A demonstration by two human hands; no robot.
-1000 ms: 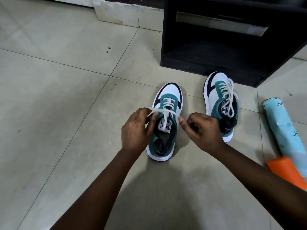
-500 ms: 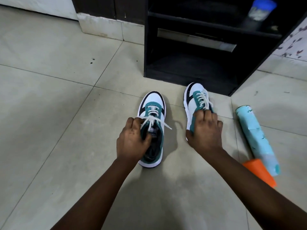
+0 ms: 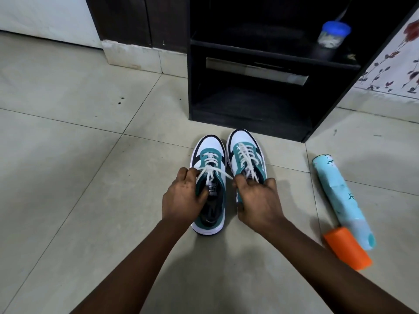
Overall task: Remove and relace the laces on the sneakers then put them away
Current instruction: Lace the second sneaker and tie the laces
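Two white, teal and black sneakers with white laces stand side by side on the tiled floor, toes pointing at the black shelf unit. My left hand (image 3: 183, 196) grips the left sneaker (image 3: 209, 155) at its collar, thumb inside the opening. My right hand (image 3: 257, 199) holds the right sneaker (image 3: 243, 147) over its heel, hiding the back half. Both shoes are laced; the left one's lace ends (image 3: 209, 174) hang loose across the tongue.
The black shelf unit (image 3: 249, 109) stands just beyond the shoes, its low compartment open. A blue-lidded jar (image 3: 332, 35) sits on the upper shelf. A light-blue tube with an orange cap (image 3: 340, 200) lies on the floor at right.
My hands let go of the left sneaker's laces and gripped one sneaker each. The right sneaker has been drawn in beside the left one.
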